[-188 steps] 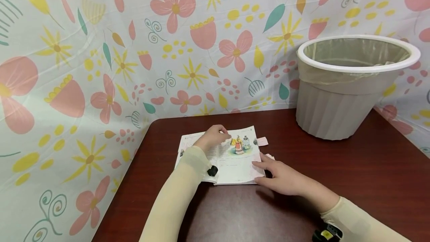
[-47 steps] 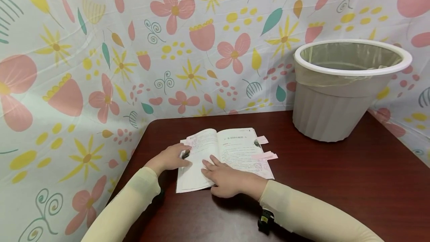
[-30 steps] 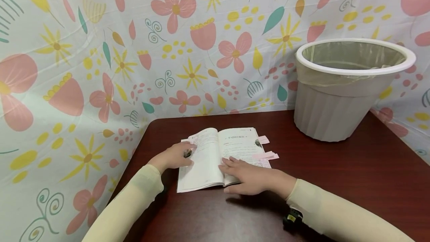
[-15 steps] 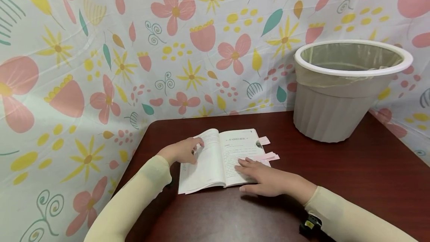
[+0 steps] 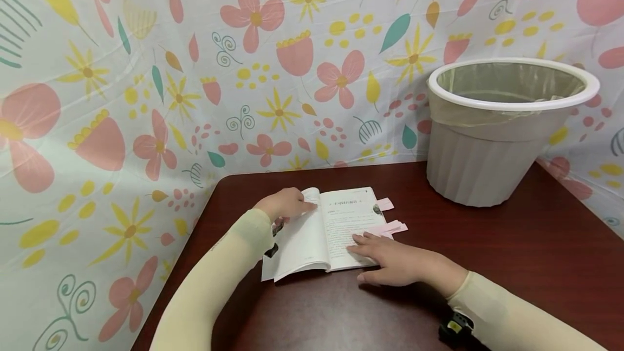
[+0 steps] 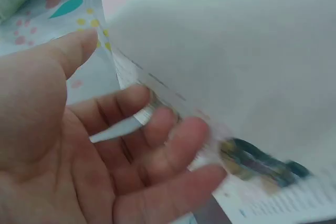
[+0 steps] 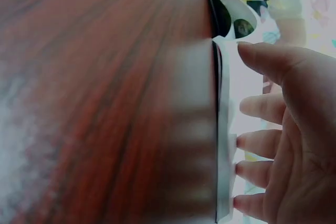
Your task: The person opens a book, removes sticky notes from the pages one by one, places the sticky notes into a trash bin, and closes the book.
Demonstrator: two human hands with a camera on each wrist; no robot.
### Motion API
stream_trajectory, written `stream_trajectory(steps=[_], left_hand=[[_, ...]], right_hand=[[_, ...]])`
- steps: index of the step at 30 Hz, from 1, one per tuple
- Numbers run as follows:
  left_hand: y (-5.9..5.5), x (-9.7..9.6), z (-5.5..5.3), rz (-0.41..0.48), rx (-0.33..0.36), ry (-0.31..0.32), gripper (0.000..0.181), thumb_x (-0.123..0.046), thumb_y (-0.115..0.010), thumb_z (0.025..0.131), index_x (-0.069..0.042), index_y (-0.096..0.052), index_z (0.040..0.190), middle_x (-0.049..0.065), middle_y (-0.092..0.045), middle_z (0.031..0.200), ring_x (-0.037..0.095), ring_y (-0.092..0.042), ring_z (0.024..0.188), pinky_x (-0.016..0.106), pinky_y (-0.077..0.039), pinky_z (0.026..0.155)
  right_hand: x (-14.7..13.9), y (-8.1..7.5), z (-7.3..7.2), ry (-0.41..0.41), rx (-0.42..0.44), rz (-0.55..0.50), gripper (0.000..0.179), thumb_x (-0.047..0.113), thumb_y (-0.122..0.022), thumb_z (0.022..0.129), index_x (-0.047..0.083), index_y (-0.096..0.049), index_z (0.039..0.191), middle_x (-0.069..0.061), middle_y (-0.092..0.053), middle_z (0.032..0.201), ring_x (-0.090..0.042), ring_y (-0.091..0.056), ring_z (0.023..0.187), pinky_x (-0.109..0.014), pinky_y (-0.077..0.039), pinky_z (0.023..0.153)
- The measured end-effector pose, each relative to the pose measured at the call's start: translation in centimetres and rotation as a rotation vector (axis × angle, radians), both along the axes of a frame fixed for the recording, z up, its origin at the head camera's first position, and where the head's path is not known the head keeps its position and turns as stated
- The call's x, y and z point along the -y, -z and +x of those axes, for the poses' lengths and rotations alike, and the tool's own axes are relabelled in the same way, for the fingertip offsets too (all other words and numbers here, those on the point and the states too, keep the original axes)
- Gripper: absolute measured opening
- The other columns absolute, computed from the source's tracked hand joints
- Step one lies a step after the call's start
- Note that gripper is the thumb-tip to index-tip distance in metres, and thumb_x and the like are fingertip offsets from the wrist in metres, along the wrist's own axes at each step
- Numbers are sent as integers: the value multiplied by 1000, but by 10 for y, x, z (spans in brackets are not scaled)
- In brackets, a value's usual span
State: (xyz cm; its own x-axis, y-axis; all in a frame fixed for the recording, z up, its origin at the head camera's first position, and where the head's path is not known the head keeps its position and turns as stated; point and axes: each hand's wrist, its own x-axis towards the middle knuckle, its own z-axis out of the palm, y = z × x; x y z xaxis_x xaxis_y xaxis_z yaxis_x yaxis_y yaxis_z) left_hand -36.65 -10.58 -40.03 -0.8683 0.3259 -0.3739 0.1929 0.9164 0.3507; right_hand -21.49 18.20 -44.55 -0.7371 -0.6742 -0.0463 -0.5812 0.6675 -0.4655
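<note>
An open book [image 5: 348, 215] lies on the table, a heading and lines of print on its right page. Its left page [image 5: 303, 242] is mostly blank and bows up from the sheets beneath. Over the upper part of that page is my left hand [image 5: 287, 203]. In the left wrist view its fingers [image 6: 173, 150] are loosely bent beside the lifted page [image 6: 220, 66], the thumb apart from them; a small picture shows at the page's lower edge. My right hand [image 5: 397, 260] spreads over the right page's lower corner, fingertips [image 7: 251, 145] touching or just above the paper.
Pink paper tabs [image 5: 387, 227] stick out from the book's right edge. A grey waste bin [image 5: 480, 161] with a white rim and plastic liner stands at the back right of the dark red table [image 5: 312, 318]. A flower-print cloth [image 5: 161, 69] hangs behind.
My left hand has moved right and up across the left page, which now bows up more. The right hand has slid right, off the left page. Earlier, a page with coloured bottle drawings was showing.
</note>
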Motion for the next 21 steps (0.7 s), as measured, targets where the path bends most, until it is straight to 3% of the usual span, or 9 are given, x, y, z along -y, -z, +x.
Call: stream_trajectory(steps=[3,9,13,17,19,21], left_hand=[[0,-16,-10,-79,-7,-46,54,-67,-63,92,-14,-65,103,4,-65,88,23,-61,57,37,-52,54],[1,-37,-25,-145,-25,-93,44,-57,-68,91,-14,-65,98,1,-56,71,18,-51,51,34,-45,54],[-3,-47,-26,-169,-129,-31,26,-37,-67,93,-17,-60,78,-1,-51,64,17,-49,52,33,-42,53],[-7,-60,-23,-164,-200,40,30,-18,-64,92,-18,-49,66,-3,-41,59,16,-39,54,33,-35,55],[-9,-66,-21,-162,-212,59,27,-15,-62,93,-17,-51,69,-2,-42,63,16,-38,59,35,-36,61],[-10,-72,-18,-173,-228,53,15,-17,-61,96,-17,-61,81,-2,-54,73,16,-46,66,38,-41,69]], right_hand=[[-1,-3,1,4,22,5,70,54,-66,96,13,-53,151,-20,-40,163,-47,-30,153,-67,-29,119],[-3,-5,2,6,66,10,68,55,-65,97,14,-54,150,-17,-42,162,-44,-32,154,-64,-31,119],[-6,-8,2,3,64,13,67,56,-64,97,14,-55,149,-16,-45,160,-42,-36,152,-63,-33,118],[-9,-11,1,5,56,11,63,54,-64,98,15,-56,147,-16,-49,157,-41,-41,149,-61,-35,117],[-9,-12,1,7,58,6,61,53,-64,98,16,-57,146,-15,-51,156,-41,-43,148,-61,-36,117],[-9,-12,2,10,60,2,60,53,-64,98,16,-58,146,-15,-52,155,-41,-44,148,-60,-36,117]])
